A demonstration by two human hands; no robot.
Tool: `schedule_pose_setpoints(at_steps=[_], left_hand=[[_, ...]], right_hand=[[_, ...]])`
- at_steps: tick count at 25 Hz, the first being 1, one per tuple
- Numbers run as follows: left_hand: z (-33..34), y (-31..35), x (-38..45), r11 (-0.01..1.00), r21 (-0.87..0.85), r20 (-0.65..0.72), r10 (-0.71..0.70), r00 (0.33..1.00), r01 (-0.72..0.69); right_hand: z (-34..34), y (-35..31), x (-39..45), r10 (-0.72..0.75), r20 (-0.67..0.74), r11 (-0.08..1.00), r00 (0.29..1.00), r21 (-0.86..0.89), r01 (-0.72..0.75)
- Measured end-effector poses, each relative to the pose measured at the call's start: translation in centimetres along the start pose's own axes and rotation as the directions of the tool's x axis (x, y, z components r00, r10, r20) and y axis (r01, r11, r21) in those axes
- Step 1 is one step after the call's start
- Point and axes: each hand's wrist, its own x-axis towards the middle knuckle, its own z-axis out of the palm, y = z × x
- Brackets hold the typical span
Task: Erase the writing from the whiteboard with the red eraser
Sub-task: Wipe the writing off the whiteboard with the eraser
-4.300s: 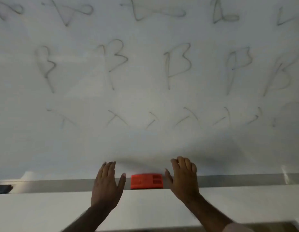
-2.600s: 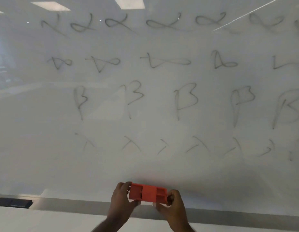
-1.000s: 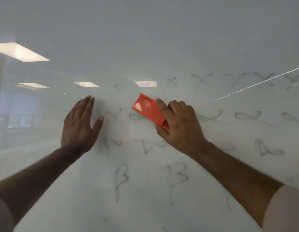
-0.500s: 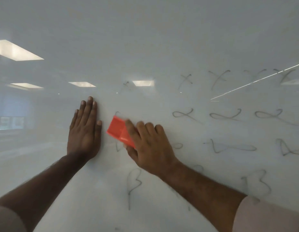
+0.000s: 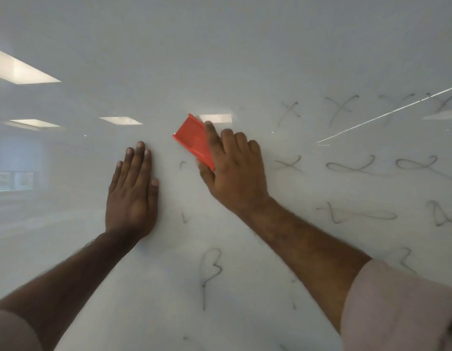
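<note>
A: Arms first. Quick.

B: Both reach up and forward from the bottom corners, forearms bare, pale sleeves (image 5: pixel 397 310) at the frame edge. Left hand (image 5: pixel 132 191) lies flat, palm on the whiteboard (image 5: pixel 219 59), fingers straight, close together, pointing up. Right hand (image 5: pixel 235 168) is higher and just to the right of it, wrist angled so the fingers point up and left.

A: Eraser?

B: Red eraser (image 5: pixel 193 141), flat rectangular block, tilted with its long side running up-left to down-right. Its upper-left half sticks out past the right hand's fingertips; the lower-right half is under the fingers. Looks pressed against the board, slightly blurred.

A: Grip?

B: Right hand is curled onto the eraser, fingers (image 5: pixel 212 138) laid over its back, thumb along the lower edge. Left hand is fully spread flat, holding nothing, only touching the board.

A: Writing?

B: Marker writing (image 5: pixel 351 165) sits mostly to the right of the right hand: a row of x shapes up high, loops level with the knuckles, more squiggles lower beside the forearm. A B-like letter (image 5: pixel 211 269) is below, between the two forearms. Small leftover strokes between the hands. Board left of and above the left hand shows only reflected ceiling lights (image 5: pixel 19 69).
</note>
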Motion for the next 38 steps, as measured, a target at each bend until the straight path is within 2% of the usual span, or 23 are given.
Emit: schedule_pose_setpoints(at_steps=[4,8,9,10,12,14,16,19,22,25,27,28,29,31,34,36,38], left_hand=[[0.0,-0.2,-0.1,1.000,-0.005,-0.008,0.018,1.000,-0.018],[0.0,-0.1,0.0,1.000,0.004,-0.001,0.004,1.000,-0.004],[0.1,-0.1,0.0,1.000,0.006,0.000,0.004,1.000,-0.004],[0.0,-0.1,0.0,1.000,0.007,-0.001,0.006,1.000,-0.006],[0.0,-0.1,-0.1,1.000,0.017,0.001,0.000,1.000,0.000],[0.0,0.0,-0.1,1.000,0.030,-0.003,-0.001,1.000,0.002],[0.1,0.0,0.0,1.000,0.030,-0.002,0.006,1.000,-0.006],[0.0,0.0,-0.2,1.000,0.030,-0.003,0.002,1.000,-0.002],[0.1,0.2,-0.4,0.999,0.032,0.004,-0.024,1.000,0.024],[0.0,0.1,-0.5,0.999,0.016,0.029,-0.040,0.999,0.040],[-0.2,-0.2,-0.8,1.000,0.012,0.063,-0.021,0.998,0.020],[-0.3,-0.4,-1.0,1.000,0.014,0.069,-0.005,0.998,0.004],[-0.4,-0.4,-1.3,1.000,0.015,0.069,0.011,0.998,-0.012],[-0.3,-0.4,-1.3,0.999,0.017,0.067,0.029,0.997,-0.030],[-0.1,-0.8,-1.5,0.998,-0.032,0.030,0.046,0.998,-0.045],[0.1,-1.1,-1.6,0.995,-0.089,-0.001,0.044,0.999,-0.044],[0.1,-1.4,-1.7,0.992,-0.121,-0.012,0.046,0.999,-0.047]], right_hand=[[-1.2,-1.2,-7.0,-0.306,0.056,0.950,0.950,0.088,0.300],[-2.5,1.9,-10.8,-0.575,0.100,0.818,0.812,0.110,0.565],[-2.3,2.9,-10.0,-0.565,0.088,0.824,0.821,0.105,0.556],[-2.1,3.6,-8.4,-0.492,0.064,0.869,0.868,0.084,0.487],[-1.4,4.5,-4.6,-0.213,-0.006,0.977,0.977,0.017,0.213],[-0.8,4.0,-1.8,0.035,-0.045,0.998,0.998,-0.040,-0.037],[-0.4,2.5,-1.4,0.114,-0.065,0.993,0.991,-0.033,-0.117],[-0.5,1.1,-4.6,-0.049,-0.044,0.996,0.998,0.077,0.053],[-1.8,0.3,-11.1,-0.239,0.037,0.959,0.970,0.166,0.230],[-3.3,0.5,-17.6,-0.493,0.100,0.854,0.864,0.244,0.459],[-3.4,2.3,-18.1,-0.589,0.084,0.790,0.804,0.266,0.552],[-3.2,3.2,-17.0,-0.567,0.065,0.804,0.821,0.261,0.534],[-3.0,4.0,-15.3,-0.494,0.044,0.849,0.868,0.237,0.472],[-2.3,5.0,-10.6,-0.263,-0.011,0.956,0.965,0.129,0.262],[-1.2,3.4,-5.0,0.002,-0.037,1.000,0.999,0.003,-0.002],[-0.6,0.7,-3.1,0.055,-0.018,0.997,0.998,0.047,-0.054],[-0.1,-1.8,-3.6,-0.009,-0.005,0.994,1.000,0.109,0.010]])
